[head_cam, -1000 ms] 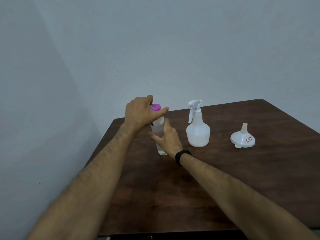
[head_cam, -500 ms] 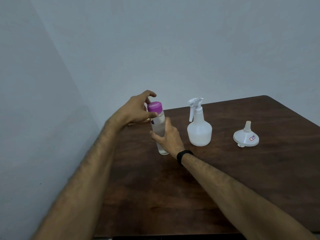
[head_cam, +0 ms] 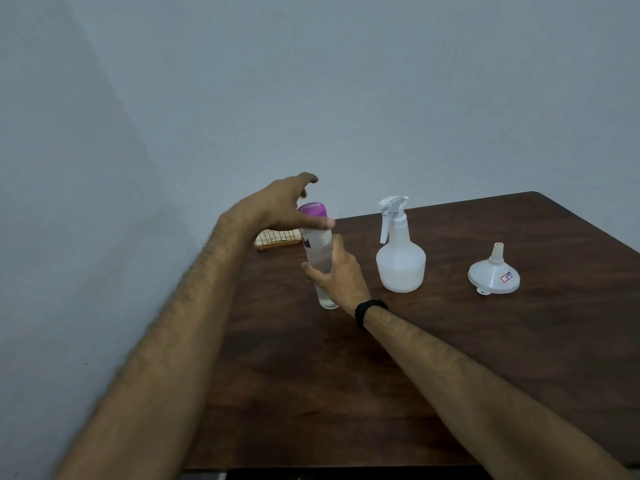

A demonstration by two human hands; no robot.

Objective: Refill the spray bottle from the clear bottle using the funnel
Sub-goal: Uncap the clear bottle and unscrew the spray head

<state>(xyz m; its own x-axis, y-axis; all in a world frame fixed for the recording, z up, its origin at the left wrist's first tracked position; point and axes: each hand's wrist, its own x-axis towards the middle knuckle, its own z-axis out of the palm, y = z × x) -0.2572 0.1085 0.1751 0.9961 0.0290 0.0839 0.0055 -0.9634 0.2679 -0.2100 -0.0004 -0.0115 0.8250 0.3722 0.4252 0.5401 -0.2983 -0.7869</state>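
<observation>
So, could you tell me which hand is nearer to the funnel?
The right hand, gripping the clear bottle, with the spray bottle between it and the funnel. The left hand is farther, at the cap.

dark wooden table (head_cam: pixel 519 358), small slatted object (head_cam: pixel 277 239) near wall (head_cam: pixel 346 98)

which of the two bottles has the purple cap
The clear bottle on the left, the tall slim one with the purple cap, gripped by the right hand. The squat spray bottle beside it has a white trigger top instead.
</observation>
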